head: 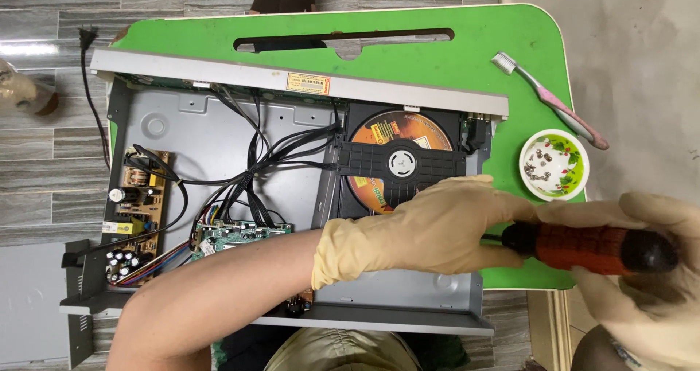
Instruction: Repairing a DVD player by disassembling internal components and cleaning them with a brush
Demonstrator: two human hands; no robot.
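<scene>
An opened disc player (182, 134) with a grey metal chassis lies on a green table (525, 43). Its black disc drive (401, 163) holds an orange disc under a black clamp bar. My left hand (430, 229), in a cream glove, reaches across the chassis and rests over the drive's lower right corner, fingers around the shaft of a screwdriver. My right hand (649, 283), also gloved, grips the screwdriver's red and black handle (590, 248) at the right. The screwdriver's tip is hidden under my left hand.
A brown power board (135, 203) and a green circuit board (237, 236) sit at the chassis's left, joined by black cables. A small white bowl (554, 165) of screws and a pink toothbrush (554, 101) lie at the table's right. A black power cord (91, 79) trails off left.
</scene>
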